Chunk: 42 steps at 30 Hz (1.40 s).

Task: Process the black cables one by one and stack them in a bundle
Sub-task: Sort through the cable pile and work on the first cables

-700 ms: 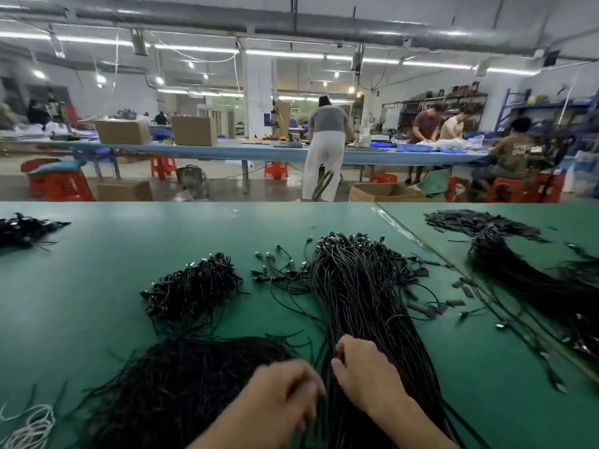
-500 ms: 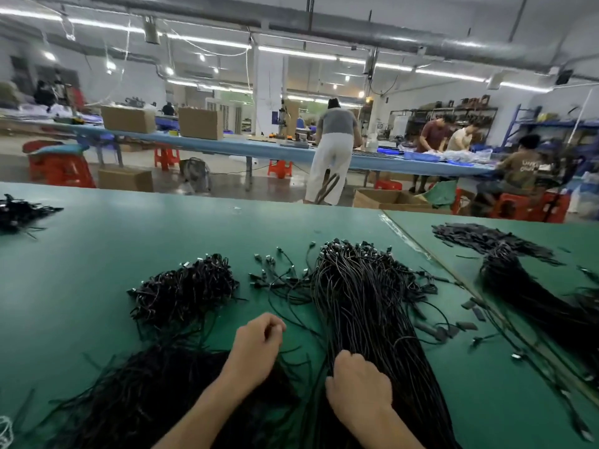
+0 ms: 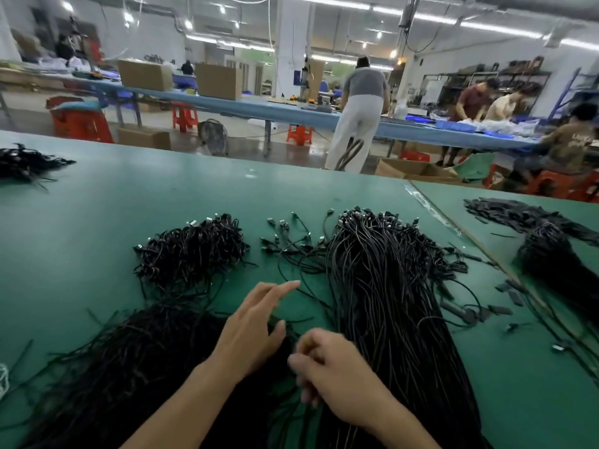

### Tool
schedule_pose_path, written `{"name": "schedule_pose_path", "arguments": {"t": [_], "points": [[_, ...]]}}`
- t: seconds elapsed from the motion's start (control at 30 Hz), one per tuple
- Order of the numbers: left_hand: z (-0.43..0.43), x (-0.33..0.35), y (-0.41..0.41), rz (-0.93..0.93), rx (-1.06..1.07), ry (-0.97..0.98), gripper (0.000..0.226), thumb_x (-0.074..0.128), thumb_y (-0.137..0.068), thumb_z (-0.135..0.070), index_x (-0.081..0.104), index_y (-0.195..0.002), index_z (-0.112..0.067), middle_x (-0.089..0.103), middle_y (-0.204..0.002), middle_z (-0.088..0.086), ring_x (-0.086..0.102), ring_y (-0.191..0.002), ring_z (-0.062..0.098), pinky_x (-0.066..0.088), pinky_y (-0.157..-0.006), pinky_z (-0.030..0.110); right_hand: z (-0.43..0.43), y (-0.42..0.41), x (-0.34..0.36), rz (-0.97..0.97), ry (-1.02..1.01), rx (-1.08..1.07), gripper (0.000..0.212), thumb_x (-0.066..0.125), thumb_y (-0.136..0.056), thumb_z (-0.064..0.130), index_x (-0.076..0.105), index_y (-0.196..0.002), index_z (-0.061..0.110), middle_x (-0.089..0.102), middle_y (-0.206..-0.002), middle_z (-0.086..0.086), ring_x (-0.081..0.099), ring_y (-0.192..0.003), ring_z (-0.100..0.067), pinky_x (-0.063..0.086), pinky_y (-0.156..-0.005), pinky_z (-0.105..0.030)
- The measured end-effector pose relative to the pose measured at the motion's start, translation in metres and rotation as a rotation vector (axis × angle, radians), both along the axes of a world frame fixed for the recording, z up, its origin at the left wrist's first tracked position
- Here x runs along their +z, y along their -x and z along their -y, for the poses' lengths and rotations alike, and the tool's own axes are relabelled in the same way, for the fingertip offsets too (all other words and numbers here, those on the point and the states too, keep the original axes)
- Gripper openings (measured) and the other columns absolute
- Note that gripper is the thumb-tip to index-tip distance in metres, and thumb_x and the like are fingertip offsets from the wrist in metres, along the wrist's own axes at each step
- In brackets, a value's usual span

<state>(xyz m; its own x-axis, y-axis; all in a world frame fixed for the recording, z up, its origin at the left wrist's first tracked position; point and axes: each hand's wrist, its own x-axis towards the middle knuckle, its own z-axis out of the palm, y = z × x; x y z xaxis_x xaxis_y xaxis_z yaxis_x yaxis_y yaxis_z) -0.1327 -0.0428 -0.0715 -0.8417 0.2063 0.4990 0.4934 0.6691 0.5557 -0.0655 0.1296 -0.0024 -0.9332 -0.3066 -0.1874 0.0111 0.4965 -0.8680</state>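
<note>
A long thick bundle of black cables [image 3: 382, 286] runs from the table's middle toward me, its connector ends fanned out at the far end. A flatter heap of black cables [image 3: 129, 361] lies at the near left, and a smaller tangled clump [image 3: 191, 251] sits beyond it. My left hand [image 3: 252, 332] hovers over the gap between the heaps with its fingers stretched forward and nothing in it. My right hand [image 3: 330, 367] sits at the near edge of the long bundle with its fingers curled; the blur hides whether a cable is pinched in them.
The green table [image 3: 97, 222] also carries a cable clump at the far left [image 3: 26, 163] and another bundle on the adjoining table at right [image 3: 551, 254]. Loose connectors and small black parts [image 3: 470, 309] lie right of the long bundle. People work at a blue table beyond.
My left hand has opened and reached forward over the table. My right hand has shifted left, toward the near edge of the long bundle. The camera has tilted down.
</note>
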Motion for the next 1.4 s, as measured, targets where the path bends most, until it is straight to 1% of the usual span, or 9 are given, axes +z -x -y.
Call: {"name": "schedule_pose_path", "arguments": {"t": [0.23,0.37,0.57,0.77,0.9,1.03,1.13,1.23,1.4], "points": [[-0.004,-0.013,-0.006,-0.022,-0.053,0.026,0.036,0.044,-0.102,-0.045,0.074,-0.103,-0.025,0.061,-0.118,-0.013,0.052,-0.109,0.005,0.044,-0.092,0.023,0.012,-0.01,-0.002,-0.083,0.109,0.336,0.015,0.064,-0.091,0.037,0.069,-0.079,0.03,0.057,-0.063,0.014,0.049,-0.059,0.003,0.037,-0.059,-0.013],[0.005,-0.008,0.0,0.053,0.199,-0.482,0.025,0.052,-0.097,-0.046,0.066,-0.083,-0.031,0.064,-0.106,-0.014,0.06,-0.102,0.001,0.046,-0.088,0.018,-0.011,0.011,-0.002,-0.203,-0.023,0.02,0.035,0.056,-0.098,0.041,0.064,-0.07,0.021,0.05,-0.053,0.014,0.04,-0.05,-0.001,0.031,-0.054,-0.015],[0.001,0.0,0.0,0.17,0.245,-0.604,0.038,0.055,-0.084,-0.057,0.051,-0.076,-0.02,0.061,-0.119,-0.018,0.053,-0.116,-0.007,0.043,-0.093,0.026,-0.057,0.023,-0.014,-0.189,-0.14,-0.482,0.039,0.053,-0.099,0.037,0.063,-0.066,0.018,0.048,-0.044,0.007,0.041,-0.042,-0.007,0.033,-0.046,-0.019],[-0.002,0.02,-0.008,0.03,0.26,-0.754,0.048,0.048,-0.099,-0.053,0.046,-0.075,-0.011,0.046,-0.063,0.001,0.039,-0.054,0.007,0.035,-0.052,0.024,-0.095,0.031,-0.007,-0.193,-0.283,-0.66,0.036,0.05,-0.1,0.038,0.068,-0.072,0.026,0.06,-0.054,-0.006,0.051,-0.046,-0.013,0.039,-0.048,-0.023],[-0.006,0.071,-0.011,-0.165,0.244,-0.505,0.036,0.05,-0.099,-0.04,0.04,-0.071,-0.02,0.036,-0.063,-0.01,0.032,-0.054,0.008,0.031,-0.052,0.026,-0.102,0.034,0.002,-0.102,-0.565,-0.386,0.034,0.052,-0.101,0.038,0.065,-0.08,0.015,0.059,-0.068,0.0,0.058,-0.064,-0.015,0.039,-0.056,-0.022],[0.004,0.111,-0.023,-0.227,0.181,0.05,0.028,0.035,-0.099,-0.042,0.048,-0.08,-0.025,0.046,-0.076,-0.015,0.046,-0.069,0.008,0.042,-0.067,0.026,-0.086,0.025,0.019,-0.237,-0.765,-0.173,0.055,0.05,-0.095,0.058,0.032,-0.146,0.045,0.039,-0.139,0.024,0.04,-0.132,-0.007,0.038,-0.107,-0.028],[0.006,0.121,-0.03,-0.075,0.084,0.325,0.029,0.024,-0.102,-0.046,0.041,-0.084,-0.03,0.047,-0.082,-0.016,0.045,-0.076,0.006,0.04,-0.073,0.025,-0.057,0.014,0.035,-0.342,-0.384,-0.002,0.078,0.048,-0.079,0.082,0.008,-0.145,0.065,0.017,-0.142,0.049,0.013,-0.135,0.021,0.023,-0.11,-0.019],[0.003,0.117,-0.035,0.061,-0.012,0.334,0.025,0.032,-0.103,-0.042,0.043,-0.086,-0.028,0.049,-0.084,-0.013,0.049,-0.078,0.009,0.041,-0.068,0.029,-0.034,0.008,0.03,-0.299,-0.143,0.068,0.043,0.046,-0.086,0.074,0.039,-0.127,0.067,0.046,-0.124,0.045,0.038,-0.117,0.024,0.033,-0.091,-0.007],[0.008,0.095,-0.047,0.275,-0.05,0.071,0.019,0.056,-0.095,-0.04,0.051,-0.08,-0.031,0.056,-0.074,-0.014,0.052,-0.066,0.006,0.043,-0.06,0.027,-0.022,-0.006,0.002,-0.259,0.099,-0.075,0.042,0.043,-0.09,0.052,0.057,-0.075,0.016,0.052,-0.069,-0.002,0.049,-0.065,-0.012,0.042,-0.065,-0.018]]}}
